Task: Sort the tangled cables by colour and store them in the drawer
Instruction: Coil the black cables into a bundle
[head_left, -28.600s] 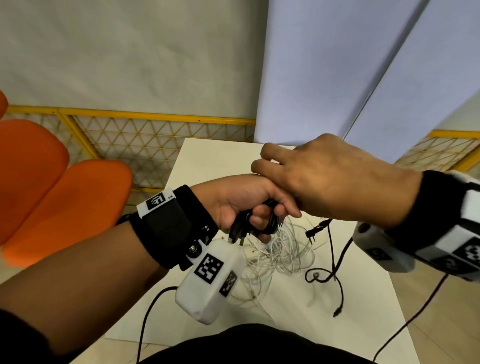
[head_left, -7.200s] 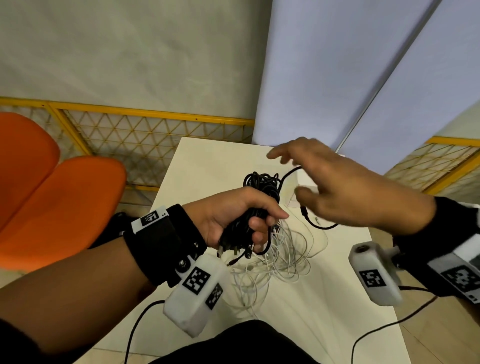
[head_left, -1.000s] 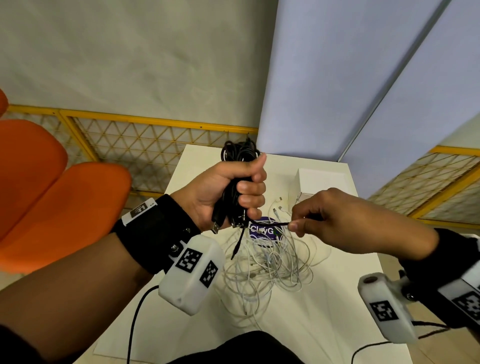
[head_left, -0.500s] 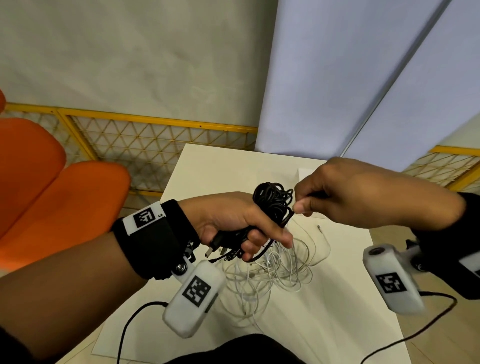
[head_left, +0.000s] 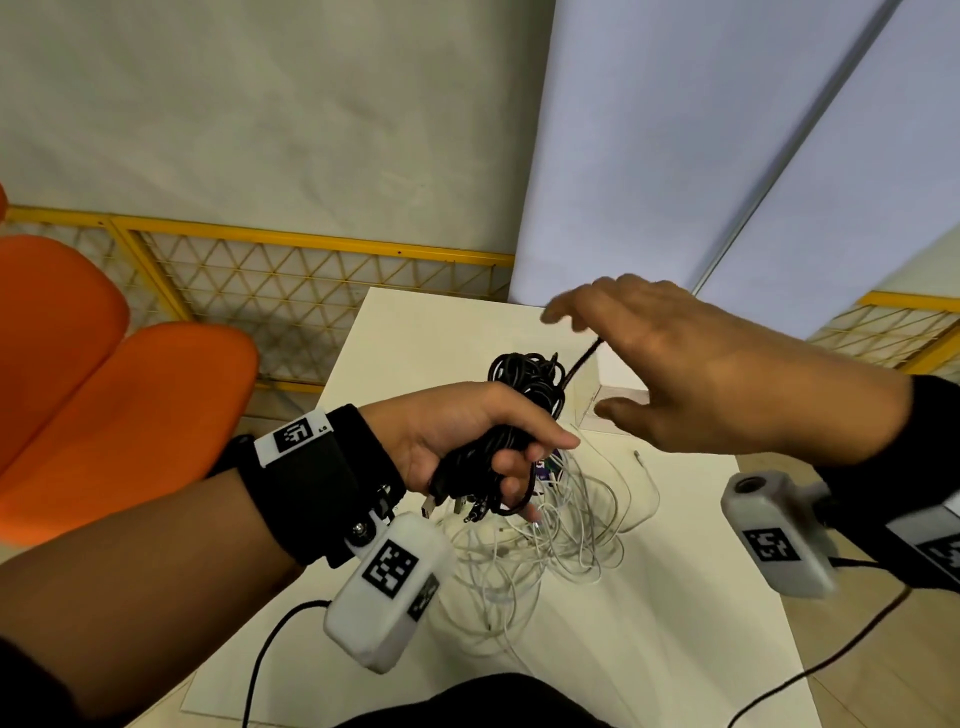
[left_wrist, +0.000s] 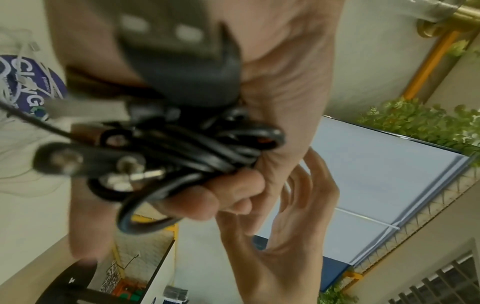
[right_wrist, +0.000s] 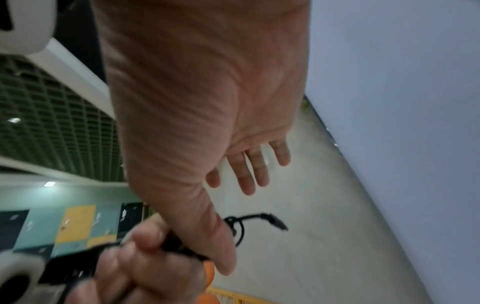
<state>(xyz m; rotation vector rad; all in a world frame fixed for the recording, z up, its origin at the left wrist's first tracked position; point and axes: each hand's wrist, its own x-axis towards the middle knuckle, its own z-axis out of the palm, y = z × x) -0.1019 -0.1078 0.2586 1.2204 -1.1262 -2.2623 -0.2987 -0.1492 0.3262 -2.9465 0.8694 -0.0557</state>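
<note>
Change: right hand (head_left: 691, 364), which pinched a black strand at the bundle half a second ago, now has its fingers (right_wrist: 249, 172) spread and released above the far end of the desk (head_left: 649, 639); the loose black end (right_wrist: 270, 220) swings free beneath it.
Left hand: left hand (head_left: 467, 441) stays clenched round the black cables (head_left: 524, 384), coils sticking up above the fist, plugs (left_wrist: 124, 174) hanging out below.
White cables: white cables (head_left: 545, 535) lie in a loose tangle on the desk, just under the left hand, over a purple label (left_wrist: 28, 82).
Drawer: not in view.
Step in hand: likely gathering the last black tail into the bundle.
How to do it well: catch the swinging end near its plug, wind it round the coils in the same direction, tuck it in; keep the left grip firm so no loop slips, and lift clear of the white tangle so nothing snags.
Risk: a dangling plug may hook a white loop.
</note>
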